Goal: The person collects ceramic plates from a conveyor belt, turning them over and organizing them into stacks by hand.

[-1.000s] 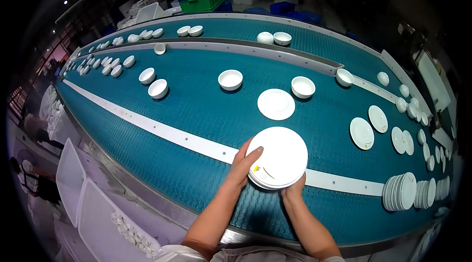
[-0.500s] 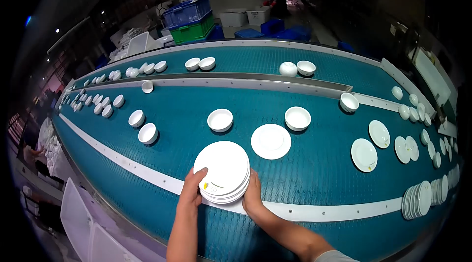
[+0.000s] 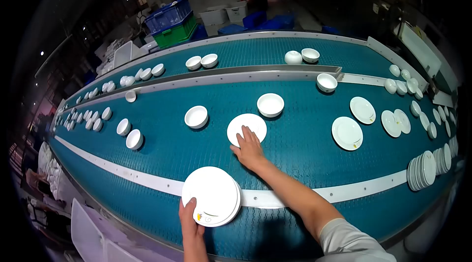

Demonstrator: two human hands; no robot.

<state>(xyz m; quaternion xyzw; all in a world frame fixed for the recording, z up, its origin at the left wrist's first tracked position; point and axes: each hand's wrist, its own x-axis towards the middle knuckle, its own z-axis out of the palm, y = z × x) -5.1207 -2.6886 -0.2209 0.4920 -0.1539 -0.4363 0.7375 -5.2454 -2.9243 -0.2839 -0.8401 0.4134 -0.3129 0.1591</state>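
Note:
My left hand [image 3: 191, 220] is closed on the edge of a stack of white plates [image 3: 210, 193], its thumb over the top plate, which has a small yellow and dark decoration near the rim. The stack tilts above the white rail. Farther out, my right hand [image 3: 250, 151] reaches over a single white plate [image 3: 237, 125] lying on the teal belt. Its fingers are stretched out and cover the plate's lower part; whether they touch it I cannot tell. Just beyond that plate sits a white bowl [image 3: 270, 105], and another bowl [image 3: 196, 117] stands to its left.
The teal conveyor belt [image 3: 295, 163] is split by a metal divider [image 3: 275, 71] and a white rail [image 3: 142, 178]. Plates [image 3: 347, 133] lie at right, near upright plate stacks [image 3: 421, 170]. Several bowls are scattered at left. Blue and green crates [image 3: 174, 33] stand behind.
My right hand has let go of the plate stack and moved forward to the single plate. The stack, now in my left hand alone, sits lower in view. Plates and bowls appear shifted left.

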